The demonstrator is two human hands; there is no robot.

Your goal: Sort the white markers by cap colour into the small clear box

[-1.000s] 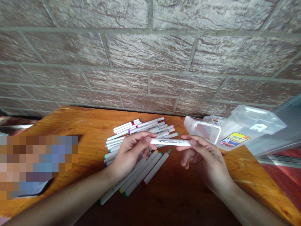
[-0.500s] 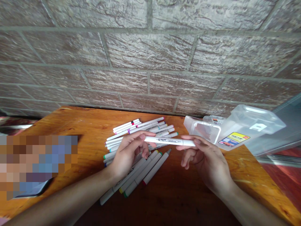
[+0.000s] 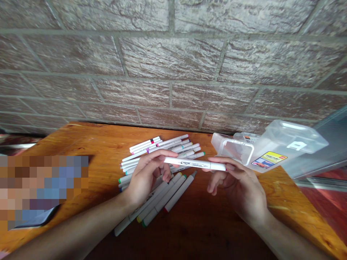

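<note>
A white marker (image 3: 193,163) with black print is held level between my two hands, above the wooden table. My left hand (image 3: 149,173) pinches its left end between thumb and fingers. At the right end, the thumb and forefinger of my right hand (image 3: 238,184) close on it, the other fingers loosely curled below. A little red shows at that right tip. Beneath and behind my left hand lie several more markers (image 3: 180,191), white with coloured ends, spread side by side. My left hand hides part of them.
At the right back stand a clear plastic marker case (image 3: 294,141) with a yellow label and an open clear plastic piece (image 3: 237,151). A brick wall (image 3: 173,57) rises behind the wooden table (image 3: 94,144). A blurred-out, flat dark-edged object (image 3: 46,216) lies at the left.
The marker has turned about its length, so its print now reads upside down. It has shifted slightly, and red now shows at its right tip. Both hands still grip it.
</note>
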